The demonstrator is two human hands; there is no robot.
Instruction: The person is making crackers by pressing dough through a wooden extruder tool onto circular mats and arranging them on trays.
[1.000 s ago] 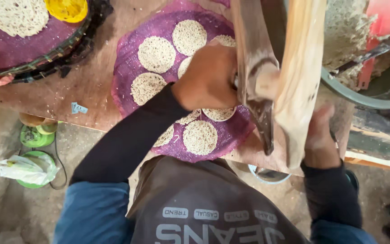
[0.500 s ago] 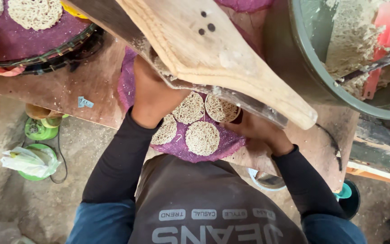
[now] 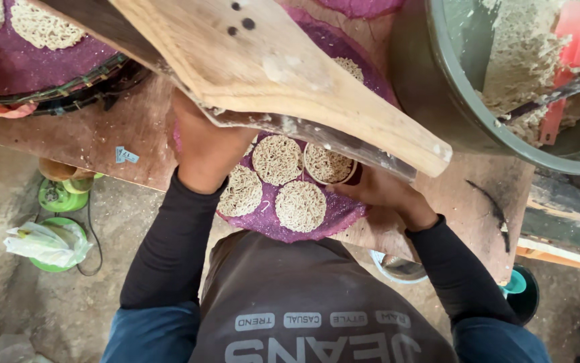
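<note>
My left hand [image 3: 206, 151] reaches under the wooden press [image 3: 263, 67] — fingers hidden, so I cannot tell its grip. My right hand [image 3: 380, 191] curls around a small round cup [image 3: 330, 165] of noodles on the purple mat [image 3: 317, 218]. The press's long axis runs from upper left down to lower right. A small blue label [image 3: 126, 155] lies on the table [image 3: 102, 134], left of the mat.
</note>
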